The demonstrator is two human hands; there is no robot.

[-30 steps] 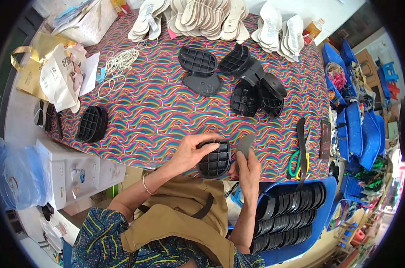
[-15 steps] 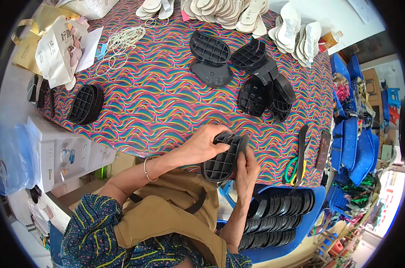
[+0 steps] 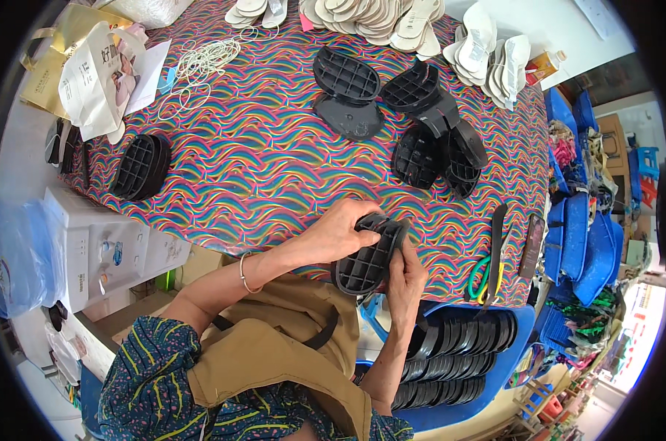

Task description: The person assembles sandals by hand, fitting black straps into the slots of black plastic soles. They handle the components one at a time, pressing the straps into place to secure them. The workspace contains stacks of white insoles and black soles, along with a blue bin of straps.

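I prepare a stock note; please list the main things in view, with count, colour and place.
Rubbery-looking oval gridded sole: one, black, lower centre
Thin curved strip: one, dark, at that sole's right edge
Other sole parts: several, black, centre and left
Flat insoles: many, cream, top centre and right
Thin cord: one tangle, cream, upper left
Paper bag: one, white, upper left
Scissors: one, green and yellow handles, right
Plastic bin: one, blue, lower right
Left hand: one, bare, thumb on sole
Right hand: one, bare, at strip

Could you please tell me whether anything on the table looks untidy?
Yes: the thin white cord lies in a loose tangle toward the far left of the colourful wave-patterned table, rather than neatly coiled. Nothing looks clearly spilled.
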